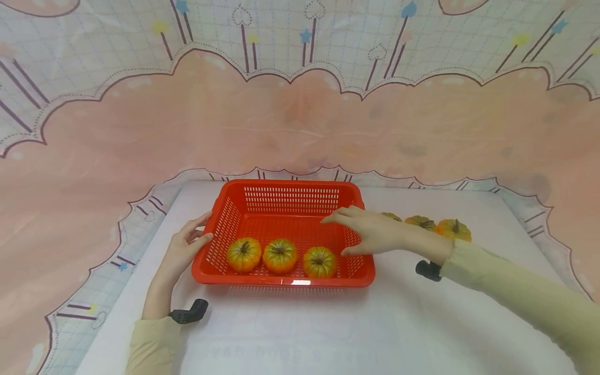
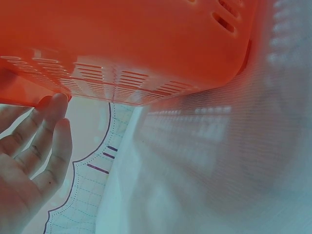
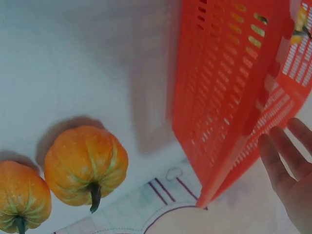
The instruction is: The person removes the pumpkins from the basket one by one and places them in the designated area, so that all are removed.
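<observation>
A red plastic basket with slotted walls stands on the white table. Three small orange-and-green pumpkins lie along its near side: a left pumpkin, a middle pumpkin and a right pumpkin. My left hand touches the basket's left rim with fairly straight fingers, also seen against the rim in the left wrist view. Over the basket's right side reaches my right hand, its fingers spread and nothing held; the nearest pumpkin sits below and left of it.
Outside the basket, beyond my right forearm, more pumpkins lie on the table, partly hidden by the arm in the head view. A patterned cloth hangs behind the table. Each wrist wears a black camera.
</observation>
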`<state>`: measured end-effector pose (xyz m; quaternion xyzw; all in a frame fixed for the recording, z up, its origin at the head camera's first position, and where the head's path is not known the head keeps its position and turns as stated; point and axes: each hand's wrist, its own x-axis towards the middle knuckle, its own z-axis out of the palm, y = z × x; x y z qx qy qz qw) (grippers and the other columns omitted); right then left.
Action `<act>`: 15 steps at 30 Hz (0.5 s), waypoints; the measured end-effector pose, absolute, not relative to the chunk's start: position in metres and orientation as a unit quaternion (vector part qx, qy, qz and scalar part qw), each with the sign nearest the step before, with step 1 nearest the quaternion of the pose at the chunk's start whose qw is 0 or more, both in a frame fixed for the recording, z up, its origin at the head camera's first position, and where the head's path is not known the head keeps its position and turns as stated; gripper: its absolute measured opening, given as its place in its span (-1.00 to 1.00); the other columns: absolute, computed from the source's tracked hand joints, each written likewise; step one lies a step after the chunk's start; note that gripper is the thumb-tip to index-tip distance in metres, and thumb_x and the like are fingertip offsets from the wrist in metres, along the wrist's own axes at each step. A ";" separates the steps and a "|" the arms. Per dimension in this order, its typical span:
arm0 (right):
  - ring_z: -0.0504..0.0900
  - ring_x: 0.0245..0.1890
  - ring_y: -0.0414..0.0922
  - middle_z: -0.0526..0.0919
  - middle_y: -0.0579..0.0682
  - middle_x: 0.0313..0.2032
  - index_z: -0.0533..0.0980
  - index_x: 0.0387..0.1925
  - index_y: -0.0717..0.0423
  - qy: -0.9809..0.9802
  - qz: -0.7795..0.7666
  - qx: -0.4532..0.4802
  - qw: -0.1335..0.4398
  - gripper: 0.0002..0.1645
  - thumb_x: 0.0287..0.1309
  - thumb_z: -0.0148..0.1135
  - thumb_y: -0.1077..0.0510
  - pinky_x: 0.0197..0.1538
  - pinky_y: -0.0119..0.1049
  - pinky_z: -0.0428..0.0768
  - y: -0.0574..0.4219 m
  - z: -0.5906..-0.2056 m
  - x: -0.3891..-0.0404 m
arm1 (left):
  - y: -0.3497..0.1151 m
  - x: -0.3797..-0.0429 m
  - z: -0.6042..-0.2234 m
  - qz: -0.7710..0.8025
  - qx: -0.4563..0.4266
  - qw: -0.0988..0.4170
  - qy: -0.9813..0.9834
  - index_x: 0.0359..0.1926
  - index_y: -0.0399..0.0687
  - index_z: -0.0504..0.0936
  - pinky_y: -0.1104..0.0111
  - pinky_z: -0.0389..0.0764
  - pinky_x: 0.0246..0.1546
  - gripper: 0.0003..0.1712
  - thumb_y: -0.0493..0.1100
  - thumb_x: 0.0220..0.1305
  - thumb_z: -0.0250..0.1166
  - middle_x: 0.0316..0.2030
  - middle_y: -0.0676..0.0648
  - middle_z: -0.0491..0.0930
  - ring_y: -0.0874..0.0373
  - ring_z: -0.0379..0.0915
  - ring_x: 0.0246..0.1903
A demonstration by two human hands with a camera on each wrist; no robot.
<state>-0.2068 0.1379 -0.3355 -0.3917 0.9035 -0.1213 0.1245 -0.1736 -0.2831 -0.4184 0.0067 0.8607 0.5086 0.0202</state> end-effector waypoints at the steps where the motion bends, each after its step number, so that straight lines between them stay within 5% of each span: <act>1: 0.34 0.31 0.01 0.35 -0.06 0.32 0.26 0.35 -0.26 0.902 -0.118 -0.394 0.129 -0.16 0.04 0.39 -0.06 0.08 0.01 0.59 0.136 -0.336 -0.207 | -0.283 -0.173 -0.418 0.508 0.007 0.021 0.861 0.48 0.21 0.12 0.53 0.59 -0.15 -0.29 0.09 0.38 0.11 0.35 -0.14 0.25 0.45 0.37 -0.07; 15: 0.29 0.35 -0.03 0.37 -0.13 0.28 0.27 0.34 -0.25 0.881 -0.085 -0.424 0.193 -0.17 0.03 0.41 -0.02 0.22 -0.02 0.51 0.117 -0.352 -0.207 | -0.283 -0.174 -0.418 0.499 0.006 0.019 0.867 0.48 0.19 0.11 0.52 0.58 -0.14 -0.29 0.09 0.38 0.11 0.33 -0.15 0.27 0.04 0.35 0.09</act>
